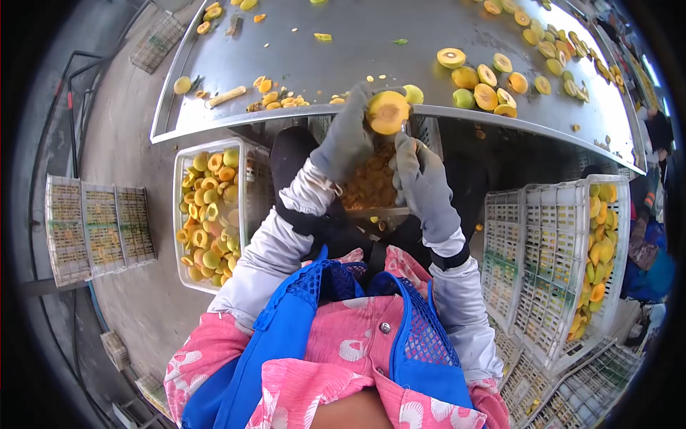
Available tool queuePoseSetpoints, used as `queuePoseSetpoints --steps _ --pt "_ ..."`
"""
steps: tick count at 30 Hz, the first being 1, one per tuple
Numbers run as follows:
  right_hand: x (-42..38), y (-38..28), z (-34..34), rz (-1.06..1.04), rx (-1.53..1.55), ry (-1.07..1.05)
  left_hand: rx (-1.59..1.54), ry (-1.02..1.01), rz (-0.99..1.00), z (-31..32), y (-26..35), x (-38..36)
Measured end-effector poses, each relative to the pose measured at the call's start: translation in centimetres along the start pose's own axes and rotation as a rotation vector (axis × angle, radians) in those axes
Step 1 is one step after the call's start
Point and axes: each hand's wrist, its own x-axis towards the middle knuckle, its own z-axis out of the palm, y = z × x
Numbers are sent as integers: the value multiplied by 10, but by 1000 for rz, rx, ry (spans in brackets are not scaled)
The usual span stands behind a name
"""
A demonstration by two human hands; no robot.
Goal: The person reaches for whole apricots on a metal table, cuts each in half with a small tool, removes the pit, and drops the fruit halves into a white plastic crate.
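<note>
My left hand (346, 139), in a grey glove, is closed around a yellow peach half (388, 113) just over the near edge of the metal table. The cut face is turned up toward me, with a brownish hollow in the middle. My right hand (425, 179), also gloved, is closed just below and to the right of the fruit. A thin bit of metal (405, 127) shows between its fingers and the peach; most of this small tool is hidden in the glove. Under my hands a crate (379, 212) holds a heap of orange-brown pieces.
Peach halves (485, 96) lie on the metal table (343, 53), mostly to the right. Scraps and a wooden-looking stick (227, 97) are at left. A white crate (243, 193) of peach halves stands left; another filled crate (539, 247) is right. More crates (100, 227) stand farther left.
</note>
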Motion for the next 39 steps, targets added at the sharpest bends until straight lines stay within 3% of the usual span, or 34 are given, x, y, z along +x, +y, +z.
queuePoseSetpoints --steps 1,3,4,7,11,13,19,21,25,26,27,28,29,31,32,33,34,35,36,37,39 --pt "1 4 5 1 -12 -8 -4 14 -2 0 1 -5" --pt "3 18 12 -128 -55 57 -1098 26 -572 3 2 -13" --pt "1 17 15 -130 -64 52 -602 42 -439 5 27 -16" --pt "-5 15 21 -132 -154 102 -507 65 -339 6 38 -21" --pt "-13 8 30 -279 -274 136 -481 147 -374 9 45 -22" --pt "-14 6 32 -352 -313 150 -746 269 -480 14 49 -25" --pt "-15 16 31 -467 -404 159 -662 330 -477 24 41 -32" --pt "-28 -4 28 195 -12 -45 -627 333 -491 25 46 -32" --pt "-39 -15 19 388 130 -132 -560 261 -620 25 43 -33" --pt "-37 -14 10 472 295 -276 -557 269 -624 25 42 -33" --pt "-36 -13 5 556 462 -420 -284 239 -569 27 40 -34" --pt "-36 -11 5 670 531 -407 -13 207 -512 29 38 -35" --pt "-35 -4 2 680 527 -417 -10 217 -520 31 32 -36" --pt "-25 20 -7 707 802 -624 18 106 -443 31 23 -37" --pt "-21 29 -11 673 932 -765 -178 99 -497 30 24 -37" --pt "-25 21 -8 645 968 -777 -601 72 -600 30 12 -38" --pt "-21 26 -9 660 1027 -858 -709 134 -585 32 25 -40" --pt "-17 32 -10 672 1091 -934 -615 217 -602 35 30 -41" --pt "-21 29 -9 680 1053 -891 -511 124 -563 40 12 -43" --pt "-24 26 -10 682 1013 -841 128 115 -441 38 15 -43" --pt "-22 35 -9 708 1011 -863 196 -29 -461 28 22 -39"
